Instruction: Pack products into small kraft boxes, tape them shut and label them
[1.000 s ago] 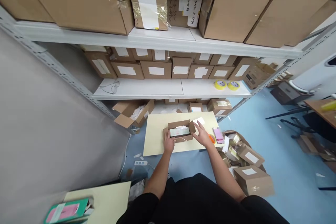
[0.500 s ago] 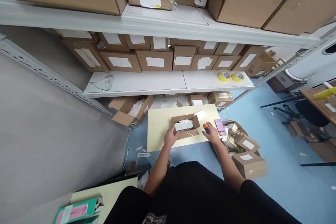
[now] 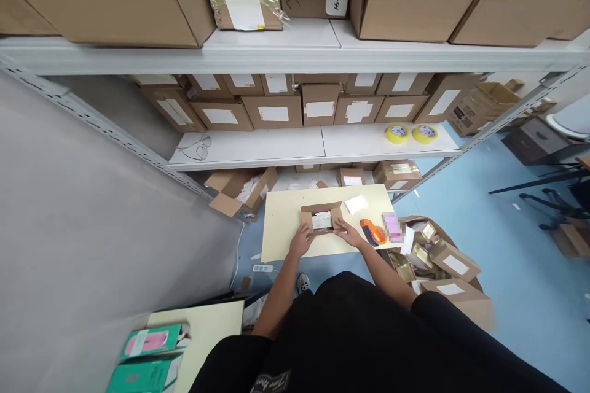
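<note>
A small open cardboard box [image 3: 306, 218] sits on the cream tabletop [image 3: 281, 209] in front of me. Inside lies a pale, whitish-green small box [image 3: 322, 221], with some white material behind it. My left hand [image 3: 301, 241] grips the cardboard box at its near left corner. At the near right corner, my right hand [image 3: 349, 234] has its fingers closed on the cardboard wall. Just right of that hand rests an orange and dark-blue tape dispenser [image 3: 374, 232]. A white paper slip [image 3: 356, 204] lies behind it, and a pink-purple item [image 3: 392, 227], partly blurred, is at the table's right edge.
Shelving [image 3: 258, 148] with labelled cartons stands behind the table, with two yellow tape rolls [image 3: 397, 133] on it. A large container of cardboard boxes [image 3: 454, 258] adjoins the table at right. An open carton [image 3: 230, 187] stands left. Green packages [image 3: 150, 344] lie on a lower-left table.
My right hand has let go of the tape dispenser and moved left onto the cardboard box. My left hand has shifted from the small box inside to the cardboard box's near left corner.
</note>
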The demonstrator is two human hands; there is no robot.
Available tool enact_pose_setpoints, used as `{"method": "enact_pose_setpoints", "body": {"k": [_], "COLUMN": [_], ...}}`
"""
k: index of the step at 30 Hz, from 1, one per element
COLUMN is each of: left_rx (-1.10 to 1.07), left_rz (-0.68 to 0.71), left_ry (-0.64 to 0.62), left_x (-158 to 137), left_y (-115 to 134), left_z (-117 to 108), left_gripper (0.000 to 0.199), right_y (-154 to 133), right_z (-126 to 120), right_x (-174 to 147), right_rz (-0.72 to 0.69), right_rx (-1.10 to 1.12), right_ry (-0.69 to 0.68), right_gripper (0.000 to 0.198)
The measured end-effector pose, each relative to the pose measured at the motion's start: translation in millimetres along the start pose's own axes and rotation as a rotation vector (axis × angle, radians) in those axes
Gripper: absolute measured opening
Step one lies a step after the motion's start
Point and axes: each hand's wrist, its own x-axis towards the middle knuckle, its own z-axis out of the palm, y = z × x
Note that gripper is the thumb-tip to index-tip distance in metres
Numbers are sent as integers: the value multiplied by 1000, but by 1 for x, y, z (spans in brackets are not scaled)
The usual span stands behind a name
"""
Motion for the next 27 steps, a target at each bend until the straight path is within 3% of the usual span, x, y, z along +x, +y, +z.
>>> {"method": "enact_pose_setpoints", "body": {"k": [3,6,10,14,18,21,24,27], "left_rx": [-36,-51,31,191,329,371,417,424], "left_rz": [-60,-181,-296,-315,-198,-152,-162,-187], "left_ry": [55,198,331,367,281,156,-21,-114], "left_x": [4,10,19,31,46,52,45,32], "left_y": [5,14,29,46,61,64,60,54], "left_z": [-7,-7,0,-1,-21,-31,-25,-7], "left_gripper": [46,51,61,85,99,82,63,73], "right_y": [10,17,21,25,23,20,19,27], "right_z": [-4,-5,4,14,10,5,3,3], "right_x": [3,12,27,34,37,40,40,31], "right_rz": [-19,7,138,306,340,384,432,396], "right_rx": [89,116,-12,-153,-208,-215,-167,-134], "right_ry": [64,192,338,325,297,315,317,328], "right_gripper": [61,51,37,44,59,66,70,68]}}
